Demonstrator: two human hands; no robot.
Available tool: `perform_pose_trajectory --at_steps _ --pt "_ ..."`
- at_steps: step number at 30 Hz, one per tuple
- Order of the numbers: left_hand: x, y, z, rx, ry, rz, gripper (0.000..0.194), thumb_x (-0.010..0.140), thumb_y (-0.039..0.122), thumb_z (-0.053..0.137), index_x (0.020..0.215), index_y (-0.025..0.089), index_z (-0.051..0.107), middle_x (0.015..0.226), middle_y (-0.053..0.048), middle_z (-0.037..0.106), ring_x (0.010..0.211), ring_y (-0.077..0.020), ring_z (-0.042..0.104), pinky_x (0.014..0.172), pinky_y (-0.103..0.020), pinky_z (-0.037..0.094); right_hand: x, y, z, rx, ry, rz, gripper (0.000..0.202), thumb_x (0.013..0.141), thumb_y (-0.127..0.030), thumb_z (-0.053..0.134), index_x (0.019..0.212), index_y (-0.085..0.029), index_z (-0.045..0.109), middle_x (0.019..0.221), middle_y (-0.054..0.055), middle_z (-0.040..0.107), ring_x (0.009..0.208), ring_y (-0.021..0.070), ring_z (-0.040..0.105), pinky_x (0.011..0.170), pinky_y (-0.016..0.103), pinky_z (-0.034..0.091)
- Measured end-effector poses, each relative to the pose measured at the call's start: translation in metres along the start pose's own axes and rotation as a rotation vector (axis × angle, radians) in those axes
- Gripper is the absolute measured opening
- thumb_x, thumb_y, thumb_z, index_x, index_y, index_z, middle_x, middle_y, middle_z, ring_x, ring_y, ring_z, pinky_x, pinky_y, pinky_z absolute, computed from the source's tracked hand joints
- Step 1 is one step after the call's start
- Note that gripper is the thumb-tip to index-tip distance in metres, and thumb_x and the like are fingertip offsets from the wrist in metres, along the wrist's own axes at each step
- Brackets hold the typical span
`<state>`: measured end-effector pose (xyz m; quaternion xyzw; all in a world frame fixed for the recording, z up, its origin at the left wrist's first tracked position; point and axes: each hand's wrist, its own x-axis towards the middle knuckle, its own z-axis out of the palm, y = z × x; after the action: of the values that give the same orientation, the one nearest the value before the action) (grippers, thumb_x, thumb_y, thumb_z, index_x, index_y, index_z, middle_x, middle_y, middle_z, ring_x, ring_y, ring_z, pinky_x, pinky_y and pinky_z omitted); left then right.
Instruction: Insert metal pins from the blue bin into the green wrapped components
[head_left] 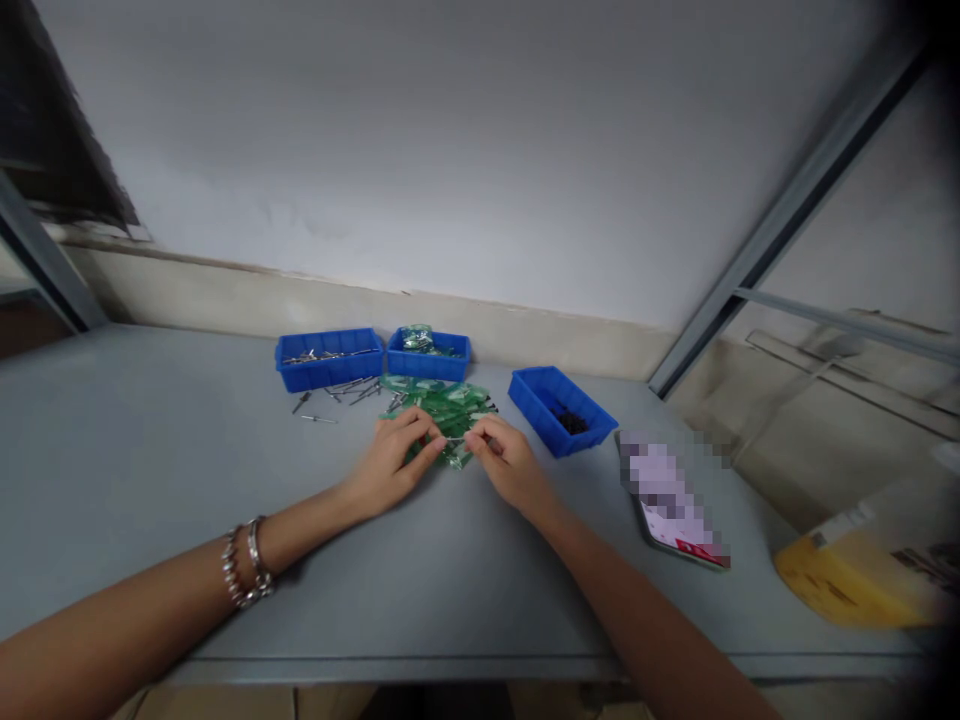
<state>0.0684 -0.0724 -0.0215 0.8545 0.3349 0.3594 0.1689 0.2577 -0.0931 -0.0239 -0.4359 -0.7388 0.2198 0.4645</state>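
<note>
Both hands are down on the grey worktable (150, 450), meeting at the near edge of a pile of clear green plastic pieces (442, 405). Left hand (394, 462): fingers curled, tips pinched together on something small at the pile's edge. Right hand (510, 462): same posture, thumb and forefinger closed in a pinch. A thin silver pin (455, 439) spans the gap between the two sets of fingertips; it looks held from both ends, but it's too small to say which hand actually grips it. Left wrist carries metal bracelets (247, 565). Just beyond the left hand, loose metal pins (341, 392) lie scattered on the table, and behind them sits a blue tray of pins (330, 358). Straight beyond the pile, a second blue tray of green pieces (429, 352), touching the first tray's side. Beyond and to the outside of the right hand, a third blue tray (559, 408) set at an angle, with small dark parts in it. Further out on the right side, a phone (671, 500) lies flat, screen blurred. Yellow package (862, 575) at the far right table edge.
</note>
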Motion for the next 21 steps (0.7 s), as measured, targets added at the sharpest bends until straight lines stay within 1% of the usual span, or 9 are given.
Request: perform_pose_trajectory --at_steps 2,4,8,11,16,21 --pt "0.0004 0.0003 -0.0005 0.002 -0.03 -0.005 0.035 0.096 0.034 0.038 0.072 0.016 0.057 0.079 -0.004 0.056 0.078 -0.0171 0.052 0.074 -0.031 0.039 0.0 -0.0009 -0.0001 0.003 0.002 0.011 0.022 0.086 -0.028 0.049 0.065 -0.021 0.049 0.068 -0.001 0.048 0.064 0.0125 0.046 0.06 0.026 0.036" --pt "0.0007 -0.0001 -0.0009 0.009 -0.034 0.001 0.039 0.097 0.033 0.036 0.068 0.016 0.056 0.076 -0.003 0.056 0.076 -0.0166 0.053 0.073 -0.031 0.039 -0.0001 -0.0018 -0.0001 -0.003 -0.005 0.025 0.02 0.085 -0.028 0.051 0.066 -0.021 0.05 0.069 -0.001 0.048 0.064 0.0123 0.046 0.06 0.025 0.037" --pt "0.0004 -0.0014 -0.0002 0.006 0.007 0.017 0.035 0.096 0.033 0.038 0.071 0.016 0.056 0.077 -0.003 0.057 0.075 -0.0165 0.053 0.071 -0.03 0.039 -0.0004 -0.0022 -0.0008 -0.03 -0.019 0.028 0.026 0.089 -0.032 0.046 0.066 -0.021 0.052 0.068 0.0 0.05 0.066 0.0133 0.048 0.062 0.027 0.038" --pt "0.0 -0.0018 0.0006 -0.004 0.008 0.015 0.032 0.096 0.034 0.04 0.075 0.016 0.056 0.08 -0.004 0.057 0.077 -0.0169 0.053 0.072 -0.03 0.039 -0.0008 -0.002 -0.0015 -0.03 -0.027 0.007 0.028 0.091 -0.03 0.041 0.066 -0.021 0.053 0.068 0.001 0.051 0.068 0.0142 0.05 0.065 0.028 0.038" --pt "0.0005 -0.0011 0.0004 -0.016 -0.006 0.017 0.034 0.096 0.033 0.038 0.071 0.016 0.054 0.075 -0.003 0.056 0.073 -0.0161 0.052 0.07 -0.029 0.039 -0.0011 -0.0001 -0.0001 -0.013 -0.016 0.021 0.023 0.089 -0.028 0.044 0.068 -0.021 0.051 0.069 0.0 0.049 0.069 0.0147 0.049 0.063 0.027 0.037" --pt "0.0005 -0.0024 0.0001 -0.017 0.033 0.023 0.034 0.096 0.034 0.039 0.073 0.016 0.055 0.076 -0.003 0.057 0.075 -0.0163 0.052 0.071 -0.03 0.04 -0.0009 0.0011 0.001 -0.038 -0.048 0.008 0.023 0.088 -0.028 0.045 0.067 -0.021 0.048 0.068 0.0 0.049 0.068 0.0147 0.047 0.063 0.028 0.035"
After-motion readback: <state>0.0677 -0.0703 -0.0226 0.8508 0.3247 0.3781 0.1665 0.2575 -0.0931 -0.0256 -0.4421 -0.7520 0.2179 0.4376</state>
